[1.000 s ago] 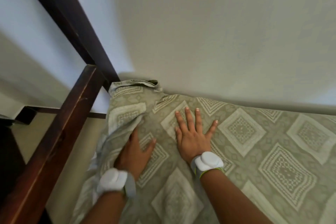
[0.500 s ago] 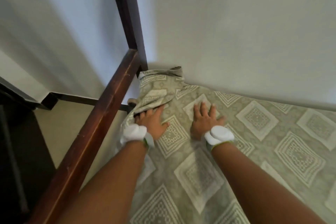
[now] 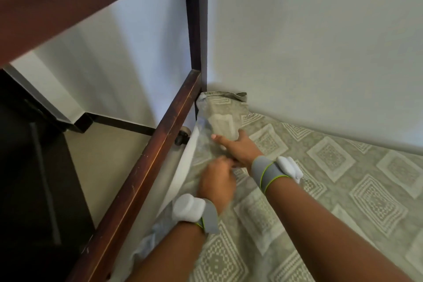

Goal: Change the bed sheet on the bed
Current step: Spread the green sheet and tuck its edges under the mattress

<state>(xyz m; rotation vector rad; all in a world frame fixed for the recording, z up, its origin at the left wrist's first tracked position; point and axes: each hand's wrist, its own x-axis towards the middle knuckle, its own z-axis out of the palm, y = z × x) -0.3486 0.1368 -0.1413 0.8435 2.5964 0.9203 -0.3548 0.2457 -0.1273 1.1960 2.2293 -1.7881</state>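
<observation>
Head view | bed sheet (image 3: 332,167): green, diamond-patterned, on mattress at wall corner | right hand (image 3: 238,147): pinches sheet corner | left hand (image 3: 216,182): fingers curled, grip unclear | wooden rail (image 3: 146,162) beside | readable writing: none

No legible text

No words, labels, brands, numbers or signs can be read anywhere; only a woven diamond pattern is borne by the bed sheet (image 3: 332,167).
</observation>
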